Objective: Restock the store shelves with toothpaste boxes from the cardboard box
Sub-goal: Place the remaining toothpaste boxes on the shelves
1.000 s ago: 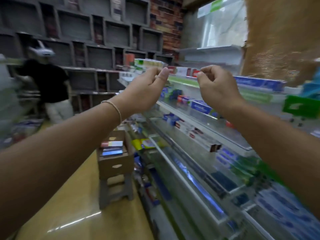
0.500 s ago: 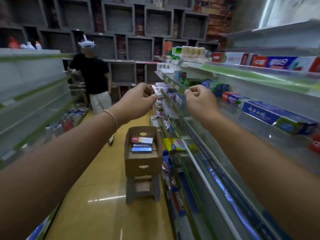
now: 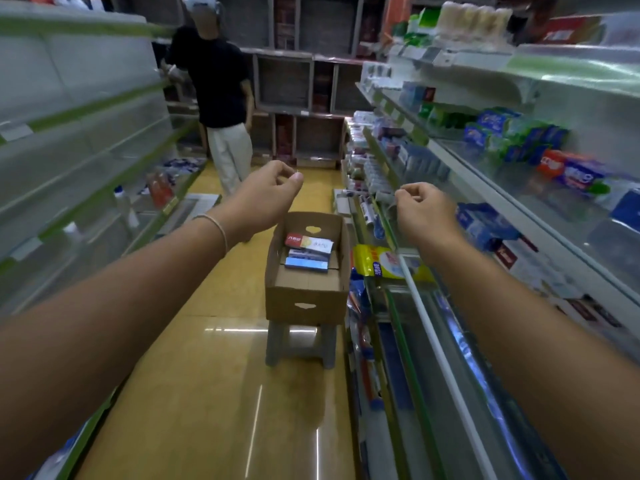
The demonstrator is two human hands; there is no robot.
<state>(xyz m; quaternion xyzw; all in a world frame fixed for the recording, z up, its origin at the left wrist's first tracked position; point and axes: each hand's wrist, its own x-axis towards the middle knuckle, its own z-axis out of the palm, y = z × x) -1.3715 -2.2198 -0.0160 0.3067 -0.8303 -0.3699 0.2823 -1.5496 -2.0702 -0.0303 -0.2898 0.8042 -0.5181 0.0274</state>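
An open cardboard box point(image 3: 304, 308) stands on a grey stool point(image 3: 300, 344) in the aisle ahead. A few toothpaste boxes point(image 3: 308, 252) lie at its far end, red-and-white on top and blue below. My left hand point(image 3: 266, 197) hovers above the box's far left corner, fingers curled, holding nothing. Above the shelf edge to the right of the box, my right hand point(image 3: 424, 211) is also curled and empty. The right shelves point(image 3: 491, 188) carry rows of toothpaste boxes point(image 3: 571, 171).
A person in a black shirt point(image 3: 218, 98) stands further down the aisle, left of the box. Nearly bare shelves point(image 3: 79, 143) line the left side. A yellow packet point(image 3: 381, 265) lies on a low right shelf. Glossy yellow floor point(image 3: 214, 393) runs between the shelves.
My view swung left from the right shelves and down the aisle. Both hands dropped from the upper shelf to just above the cardboard box, still curled and empty.
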